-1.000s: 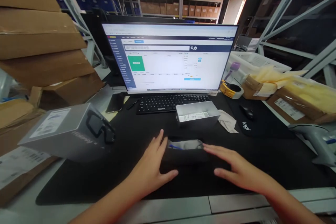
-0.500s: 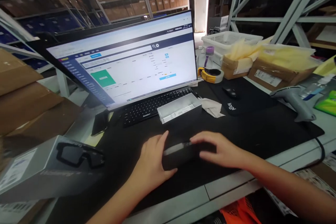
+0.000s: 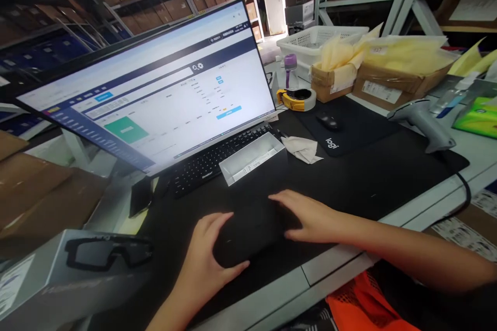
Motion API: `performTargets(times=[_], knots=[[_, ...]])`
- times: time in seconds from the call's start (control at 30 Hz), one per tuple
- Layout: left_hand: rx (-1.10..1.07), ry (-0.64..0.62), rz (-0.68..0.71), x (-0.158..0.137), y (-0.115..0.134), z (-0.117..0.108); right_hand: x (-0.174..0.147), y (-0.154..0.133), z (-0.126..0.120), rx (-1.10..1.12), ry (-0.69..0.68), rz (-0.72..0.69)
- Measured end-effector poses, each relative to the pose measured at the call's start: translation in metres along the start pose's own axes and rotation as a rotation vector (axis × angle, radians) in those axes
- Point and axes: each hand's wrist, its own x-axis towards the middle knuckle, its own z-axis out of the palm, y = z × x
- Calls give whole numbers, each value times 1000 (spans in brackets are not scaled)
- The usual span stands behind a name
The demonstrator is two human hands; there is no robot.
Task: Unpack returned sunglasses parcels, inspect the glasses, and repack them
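Note:
Between my hands is a dark, box-like case (image 3: 250,230), hard to make out against the black desk mat. My left hand (image 3: 207,248) spans its left end, fingers on the far side and thumb on the near side. The other end is gripped by my right hand (image 3: 306,217), its thumb and fingers curved around it. Just beyond them lies an open grey box (image 3: 254,160) with a printed label inside, in front of the keyboard (image 3: 217,160). A crumpled pale cloth (image 3: 303,149) rests to the right of the open box.
A monitor (image 3: 166,93) stands behind the keyboard. At left is a grey box (image 3: 89,279) picturing glasses, near cardboard boxes (image 3: 42,191). On the right are a mouse (image 3: 329,121), tape dispenser (image 3: 297,99), barcode scanner (image 3: 423,121), bottle (image 3: 290,70) and cartons of yellow packaging (image 3: 399,72).
The dark case is turned so its pale edge no longer shows, and both hands stay at its ends. My view has shifted, with the monitor further left.

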Motion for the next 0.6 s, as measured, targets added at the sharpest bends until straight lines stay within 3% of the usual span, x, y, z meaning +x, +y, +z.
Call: performTargets(times=[0.1, 0.27, 0.4, 0.5, 0.6], knots=[[21, -31, 27, 2, 18, 7, -2, -20, -3, 29, -35, -139], [-93, 1, 72, 5, 39, 21, 21, -46, 15, -327, -72, -210], [-229, 2, -70, -22, 13, 18, 32, -38, 14, -371, -157, -169], [-432, -28, -241, -53, -15, 19, 29, -26, 5, -325, -146, -196], [-508, -79, -316, -70, -25, 27, 25, -17, 1, -293, -125, -247]])
